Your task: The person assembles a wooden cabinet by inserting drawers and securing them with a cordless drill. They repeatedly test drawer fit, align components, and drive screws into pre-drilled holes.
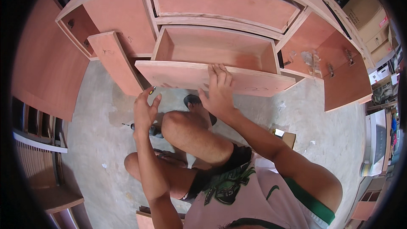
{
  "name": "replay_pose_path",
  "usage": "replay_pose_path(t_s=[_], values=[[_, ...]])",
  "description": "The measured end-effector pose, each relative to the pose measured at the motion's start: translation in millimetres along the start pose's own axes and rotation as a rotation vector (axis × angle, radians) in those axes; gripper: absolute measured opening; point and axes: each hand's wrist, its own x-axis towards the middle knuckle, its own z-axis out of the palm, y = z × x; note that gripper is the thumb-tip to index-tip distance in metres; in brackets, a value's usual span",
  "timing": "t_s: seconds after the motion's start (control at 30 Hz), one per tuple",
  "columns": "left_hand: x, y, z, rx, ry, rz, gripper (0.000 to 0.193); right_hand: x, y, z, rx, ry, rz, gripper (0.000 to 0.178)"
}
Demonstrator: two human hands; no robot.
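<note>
My right hand [220, 88] rests on the pink-faced plywood drawer front [250, 78], fingers hooked over its top edge and thumb on its face. The lower drawer [212, 48] is pulled out of the cabinet, its inside showing bare wood. Left of the drawer front, my left hand [146, 112] is raised with the thumb apart. At its fingertips it holds a small yellow-and-black thing [152, 90], too small to name for sure. A narrow loose panel [116, 61] leans against the cabinet beside that hand.
Above is a closed-in upper drawer [224, 2]. At right hangs an open cabinet door [345, 76] with metal hinges, near clear plastic [311, 61]. A power drill [156, 131] lies by my knees. A small cardboard box [288, 139] sits on the concrete floor at right.
</note>
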Motion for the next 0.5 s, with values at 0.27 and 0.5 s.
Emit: replay_pose_path(t_s=[0.27,0.5], values=[[-9.6,-14.4,-5.8,0.046,0.021,-0.050,0.047,13.5,-6.4,-36.6,0.073,-0.193,0.052,0.074],[-12.0,-6.9,-7.6,0.068,-0.008,-0.099,0.045,30.8,37.5,-31.2,-0.048,-0.233,-0.015,0.058]])
